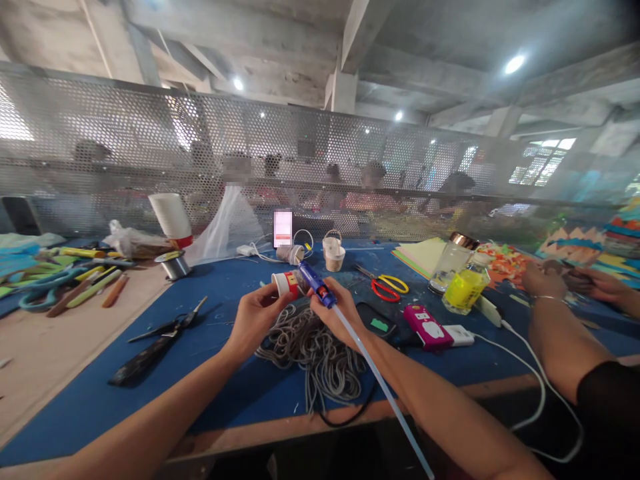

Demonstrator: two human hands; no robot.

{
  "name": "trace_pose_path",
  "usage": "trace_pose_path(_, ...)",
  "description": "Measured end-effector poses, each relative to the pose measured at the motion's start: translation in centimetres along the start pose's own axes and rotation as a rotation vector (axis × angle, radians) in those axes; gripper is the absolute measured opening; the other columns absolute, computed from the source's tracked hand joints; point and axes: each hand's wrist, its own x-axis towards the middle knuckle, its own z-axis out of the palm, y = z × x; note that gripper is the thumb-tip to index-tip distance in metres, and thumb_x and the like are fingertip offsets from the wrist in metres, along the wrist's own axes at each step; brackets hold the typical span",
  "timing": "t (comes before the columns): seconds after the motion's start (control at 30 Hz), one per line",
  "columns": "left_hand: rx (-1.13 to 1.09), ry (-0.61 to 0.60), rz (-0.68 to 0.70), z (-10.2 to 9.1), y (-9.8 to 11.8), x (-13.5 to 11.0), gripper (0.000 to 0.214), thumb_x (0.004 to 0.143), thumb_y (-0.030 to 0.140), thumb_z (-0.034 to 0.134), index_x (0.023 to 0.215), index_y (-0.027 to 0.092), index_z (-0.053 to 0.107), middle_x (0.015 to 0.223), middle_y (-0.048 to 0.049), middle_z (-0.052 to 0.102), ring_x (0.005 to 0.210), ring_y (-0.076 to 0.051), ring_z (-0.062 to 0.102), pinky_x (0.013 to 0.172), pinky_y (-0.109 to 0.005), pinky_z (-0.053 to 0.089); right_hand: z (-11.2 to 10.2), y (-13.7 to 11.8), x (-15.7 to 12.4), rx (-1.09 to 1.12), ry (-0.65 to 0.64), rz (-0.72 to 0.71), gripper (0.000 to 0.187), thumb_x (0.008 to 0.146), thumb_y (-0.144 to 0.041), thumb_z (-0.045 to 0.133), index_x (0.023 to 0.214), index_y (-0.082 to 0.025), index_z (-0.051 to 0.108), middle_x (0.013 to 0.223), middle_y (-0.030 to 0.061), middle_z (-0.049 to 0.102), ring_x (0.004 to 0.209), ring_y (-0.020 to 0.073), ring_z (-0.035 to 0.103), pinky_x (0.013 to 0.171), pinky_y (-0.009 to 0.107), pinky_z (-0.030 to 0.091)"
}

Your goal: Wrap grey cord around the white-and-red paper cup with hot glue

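Observation:
My left hand (254, 319) grips a small paper cup (284, 283) lying on its side, white with a red and yellow print. Grey cord seems to cover its right end, partly hidden by the tool. My right hand (340, 312) is closed around a blue hot glue gun (314, 279), its nozzle pointing up and left above the cup. From the back of the gun a long translucent glue stick (387, 393) runs toward me. Under both hands spreads a loose heap of grey cord (333, 363). Beyond them stand a small cord-wrapped basket (333, 256) and another wrapped piece (289, 255).
Black scissors (170, 330) lie left; red-and-yellow-handled pliers (385, 285) lie right. Farther right are a magenta device (427, 328), a yellow bottle (466, 290) and a glass jar (447, 263). Stacked cups (170, 217) stand at back left. A co-worker's arm (555, 327) reaches in from the right.

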Motion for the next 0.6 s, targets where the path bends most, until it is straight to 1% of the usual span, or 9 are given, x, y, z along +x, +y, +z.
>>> trace_pose_path(0.07,0.011,0.003,-0.002,0.0,0.0,0.0,0.033,0.076,0.036,0.071,0.102,0.015,0.073,0.092,-0.0045,0.076,0.080,-0.021,0.066,0.072,-0.028,0.049,0.0,-0.1,0.0,0.032,0.009,0.004,0.011,0.077,-0.023,0.057,0.084,-0.020,0.064,0.080,0.0003,0.063,0.068,0.0131,0.057,0.063,0.023,0.046)
trace_pose_path(0.17,0.031,0.000,-0.006,0.0,-0.2,0.0,0.034,0.077,0.037,0.071,0.102,0.015,0.073,0.091,-0.0048,0.076,0.078,-0.020,0.066,0.068,-0.026,0.048,0.2,-0.2,-0.1,0.114,0.010,0.077,0.012,0.080,-0.028,0.055,0.085,-0.020,0.063,0.073,-0.0010,0.061,0.056,0.0109,0.052,0.054,0.023,0.044)
trace_pose_path(0.23,0.055,-0.007,-0.005,-0.1,-0.4,0.0,0.034,0.077,0.038,0.070,0.103,0.015,0.073,0.089,-0.0042,0.075,0.076,-0.020,0.065,0.065,-0.025,0.047,0.3,-0.2,-0.2,0.190,-0.004,0.137,0.017,0.082,-0.032,0.054,0.088,-0.019,0.063,0.074,-0.0004,0.062,0.052,0.0100,0.049,0.048,0.022,0.042)
trace_pose_path(0.3,0.088,-0.010,0.005,-0.2,-0.6,0.0,0.033,0.077,0.038,0.069,0.101,0.016,0.074,0.087,-0.0035,0.075,0.075,-0.020,0.064,0.062,-0.024,0.045,0.2,-0.3,-0.1,0.237,-0.013,0.160,0.020,0.082,-0.034,0.054,0.091,-0.019,0.064,0.077,0.0012,0.064,0.052,0.0101,0.050,0.046,0.021,0.041)
trace_pose_path(0.37,0.122,-0.009,0.016,-0.2,-0.6,0.0,0.032,0.077,0.038,0.069,0.099,0.017,0.074,0.085,-0.0028,0.075,0.075,-0.021,0.064,0.061,-0.024,0.044,0.0,-0.5,0.0,0.230,-0.016,0.146,0.023,0.082,-0.035,0.055,0.094,-0.018,0.065,0.077,0.0015,0.065,0.054,0.0102,0.050,0.047,0.021,0.041)
trace_pose_path(0.47,0.175,-0.021,0.030,-0.1,-0.5,-0.1,0.031,0.079,0.038,0.067,0.101,0.017,0.074,0.088,-0.0025,0.075,0.079,-0.021,0.063,0.065,-0.025,0.044,-0.6,-0.6,0.2,0.173,-0.035,0.103,0.025,0.083,-0.036,0.057,0.097,-0.018,0.067,0.074,0.0005,0.064,0.057,0.0111,0.053,0.054,0.023,0.044)
trace_pose_path(0.6,0.195,-0.046,0.025,-0.2,-0.3,-0.2,0.033,0.082,0.040,0.064,0.104,0.017,0.073,0.090,-0.0031,0.075,0.081,-0.022,0.063,0.070,-0.026,0.044,-1.1,-0.3,0.4,0.083,-0.029,0.035,0.023,0.081,-0.036,0.063,0.096,-0.020,0.068,0.085,0.0026,0.066,0.074,0.0157,0.060,0.070,0.028,0.047)
